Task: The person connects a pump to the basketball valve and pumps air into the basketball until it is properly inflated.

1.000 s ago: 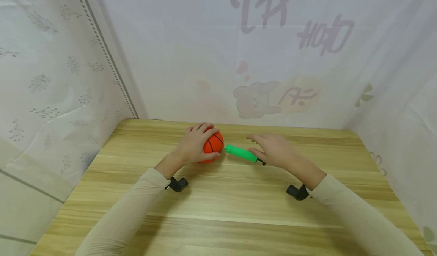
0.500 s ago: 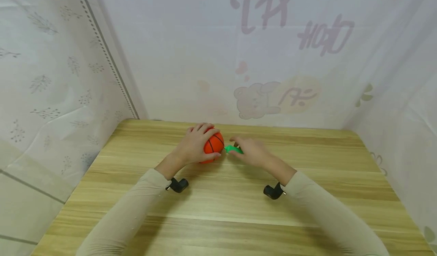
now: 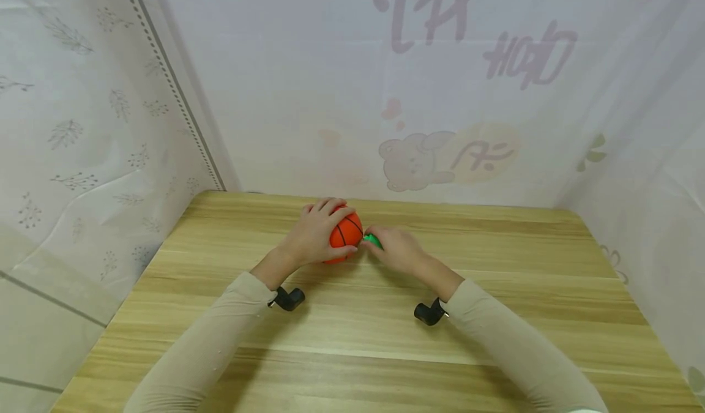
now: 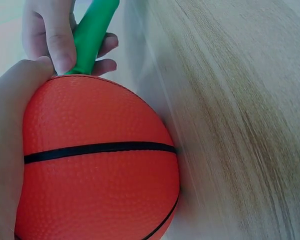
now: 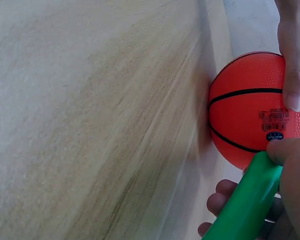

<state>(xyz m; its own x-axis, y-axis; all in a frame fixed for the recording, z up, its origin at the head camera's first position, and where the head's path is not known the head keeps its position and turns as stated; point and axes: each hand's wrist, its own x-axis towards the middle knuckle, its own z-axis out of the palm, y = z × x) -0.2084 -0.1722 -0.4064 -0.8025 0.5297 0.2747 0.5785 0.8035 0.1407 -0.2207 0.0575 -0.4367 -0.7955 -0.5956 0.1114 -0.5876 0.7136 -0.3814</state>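
A small orange basketball [image 3: 348, 230] with black lines rests on the table. My left hand [image 3: 314, 235] holds it from the left, fingers over its top and thumb along the near side. In the right wrist view the ball [image 5: 242, 112] shows a printed barcode and a dark oval mark. A slim green ball pump [image 3: 374, 240] meets the ball's right side. Between thumb and fingers, my right hand [image 3: 398, 251] grips the pump near its ball end and covers most of it. Whether a needle sits in the ball is hidden.
The wooden table [image 3: 352, 327] reaches back to a pale printed curtain [image 3: 308, 95], with more curtain on both sides. Black camera mounts, one being the left mount [image 3: 289, 298], stick out from both wrists.
My right hand has slid left along the green pump towards the ball and closed its fingers around the pump's end. The left hand and the basketball have stayed in place.
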